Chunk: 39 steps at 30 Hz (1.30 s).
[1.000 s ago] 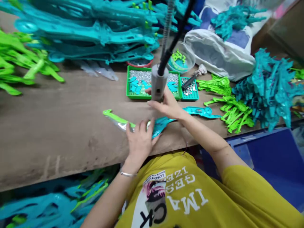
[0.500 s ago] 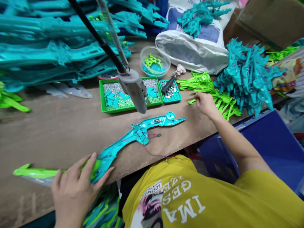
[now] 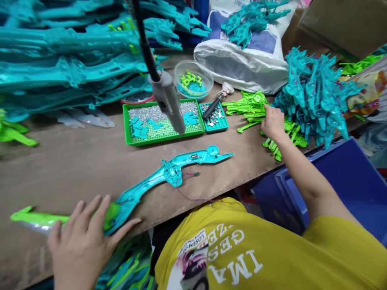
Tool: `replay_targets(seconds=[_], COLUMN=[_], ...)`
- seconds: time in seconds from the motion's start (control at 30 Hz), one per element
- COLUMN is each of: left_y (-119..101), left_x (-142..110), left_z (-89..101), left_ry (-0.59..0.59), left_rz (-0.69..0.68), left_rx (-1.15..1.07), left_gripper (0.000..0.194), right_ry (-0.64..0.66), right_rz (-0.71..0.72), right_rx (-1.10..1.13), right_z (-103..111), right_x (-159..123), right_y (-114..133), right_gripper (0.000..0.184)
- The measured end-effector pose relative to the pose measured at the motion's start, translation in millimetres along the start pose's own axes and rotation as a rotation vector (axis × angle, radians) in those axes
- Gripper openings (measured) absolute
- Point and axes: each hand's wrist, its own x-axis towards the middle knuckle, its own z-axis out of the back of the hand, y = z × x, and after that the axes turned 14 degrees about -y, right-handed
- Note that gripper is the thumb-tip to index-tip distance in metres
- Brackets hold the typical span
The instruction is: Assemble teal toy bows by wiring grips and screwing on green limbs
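Note:
A long teal plastic shell (image 3: 169,173) shaped like a curved blade lies on the wooden bench (image 3: 75,161), with thin wires and a small circuit part on it. Its near end joins a lime green plastic piece (image 3: 39,218). My left hand (image 3: 81,239) presses there with the fingers spread. My right hand (image 3: 273,123) reaches across to a heap of lime green plastic parts (image 3: 250,106), and its fingertips touch them. Whether those fingers grip a part is hidden.
A green tray of rhinestones (image 3: 163,135) and a small teal tray (image 3: 213,123) stand beyond the shell. A grey hanging tool (image 3: 166,100) dangles above. Teal part stacks (image 3: 69,68), a teal heap (image 3: 314,96), a glass bowl (image 3: 193,78), a white sack (image 3: 238,60) and a blue crate (image 3: 332,189) surround the bench.
My right hand has moved from the green tray to the lime parts on the right. My left hand has slid left with the shell, which now lies in full view. The view has swung.

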Motion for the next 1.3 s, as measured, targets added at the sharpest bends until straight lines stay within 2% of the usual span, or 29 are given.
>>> replay_targets(seconds=[0.07,0.1,0.17,0.23,0.37,0.47,0.53,0.6,0.67,0.73,0.8,0.9,1.0,1.07,1.13,1.2,1.3], left_y=[-2,-2,-3,-3,-6,-12,-18,-26,-35,-48,-65,-94,-113,-115,-109,-99,-87], left_x=[1,1,0,-1,0,2,3,5,9,15,25,45,65,73,74,69,56], left_z=[2.5,3.8,6.3,8.3,9.0,6.4,3.6,0.0,-4.5,-10.3,-17.3,-30.0,-44.7,-54.2,-61.7,-66.4,-69.0], left_ry=[-0.054,-0.080,-0.126,-0.154,-0.146,-0.143,-0.143,-0.143,-0.135,-0.106,-0.069,-0.036,0.030,0.117,0.201,0.250,0.270], left_rz=[-0.049,-0.062,-0.061,-0.040,-0.038,-0.053,-0.047,-0.036,-0.030,-0.038,-0.066,-0.111,-0.104,-0.074,-0.029,0.005,-0.019], left_rx=[0.010,0.014,0.021,0.019,-0.015,-0.049,-0.076,-0.108,-0.148,-0.196,-0.248,-0.303,-0.282,-0.271,-0.292,-0.318,-0.330], left_gripper=[0.091,0.091,0.090,0.088,0.084,0.084,0.083,0.082,0.081,0.079,0.075,0.071,0.077,0.084,0.082,0.073,0.070], right_ry=[0.037,0.003,-0.158,-0.385,-0.764,-0.953,-0.973,-0.871,-0.682,-0.495,-0.314,0.134,0.500,0.622,0.697,0.765,0.833], right_rz=[0.035,0.028,-0.031,-0.144,-0.500,-0.702,-0.703,-0.586,-0.377,-0.180,-0.138,-0.290,-0.544,-0.726,-0.873,-0.954,-0.995], right_rx=[0.005,0.019,0.085,0.221,0.537,0.636,0.698,0.758,0.783,0.717,0.794,1.165,1.445,1.520,1.525,1.514,1.513], right_z=[-13,-18,-26,-31,-39,-41,-34,-16,11,41,63,68,45,27,15,8,5], right_x=[2,1,-3,-3,20,44,48,38,19,-1,-16,-26,-32,-36,-41,-46,-51], right_y=[-13,-17,-24,-30,-48,-57,-52,-34,-8,20,46,74,91,97,99,101,102], right_gripper=[0.049,0.045,0.035,0.026,0.023,0.023,0.023,0.025,0.026,0.034,0.047,0.049,0.040,0.035,0.031,0.028,0.026])
